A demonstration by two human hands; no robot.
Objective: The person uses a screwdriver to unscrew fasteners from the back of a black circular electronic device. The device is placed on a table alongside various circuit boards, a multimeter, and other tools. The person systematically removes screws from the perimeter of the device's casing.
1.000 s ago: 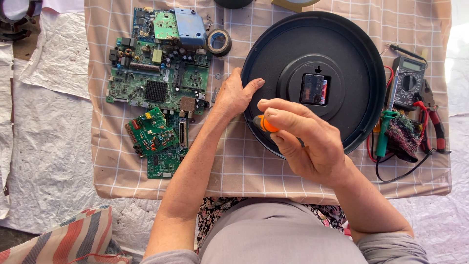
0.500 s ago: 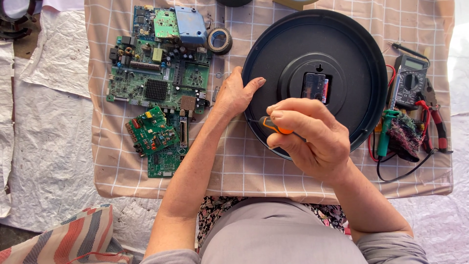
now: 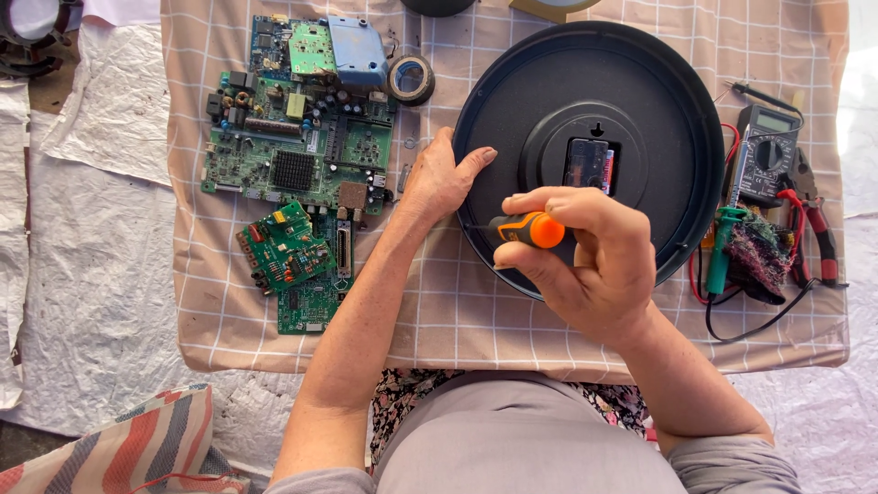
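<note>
A large round black wall clock (image 3: pixel 640 101) lies face down on a checked cloth, its movement box (image 3: pixel 587 165) in the centre. My left hand (image 3: pixel 439 178) rests flat on the clock's left rim, thumb on the back. My right hand (image 3: pixel 590 261) grips an orange and black screwdriver (image 3: pixel 526 230) by the handle, over the clock's lower left part. The screwdriver's tip is hidden by the hand and handle.
Green circuit boards (image 3: pixel 297 137) and smaller boards (image 3: pixel 288 252) lie at the left. A black tape roll (image 3: pixel 412 80) sits next to them. A multimeter (image 3: pixel 766 154) with leads, pliers (image 3: pixel 817 220) and a green tool (image 3: pixel 718 252) lie at the right. White sheeting surrounds the cloth (image 3: pixel 229 311).
My right hand has shifted the screwdriver slightly; more of the orange handle end shows now. My left hand stays on the clock's rim.
</note>
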